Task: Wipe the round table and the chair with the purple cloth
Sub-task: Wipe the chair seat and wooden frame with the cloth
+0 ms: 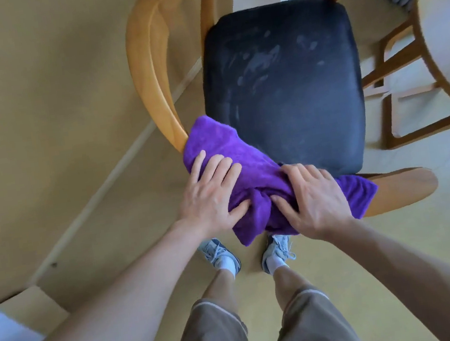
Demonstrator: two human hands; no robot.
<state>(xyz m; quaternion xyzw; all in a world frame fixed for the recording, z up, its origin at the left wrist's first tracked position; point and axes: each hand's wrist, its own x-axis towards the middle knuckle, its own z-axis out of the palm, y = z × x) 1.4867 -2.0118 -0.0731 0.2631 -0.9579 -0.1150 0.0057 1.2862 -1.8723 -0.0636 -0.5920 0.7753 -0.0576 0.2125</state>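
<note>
chair [287,85]: wooden frame, dark padded seat, stands on floor [38,109]
seat: my purple cloth [259,177] lies bunched over its near-left corner
floor: tan

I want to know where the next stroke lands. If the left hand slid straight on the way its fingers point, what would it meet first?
Probably more of the cloth under the left hand, then the dark seat, though depth is unclear.
</note>
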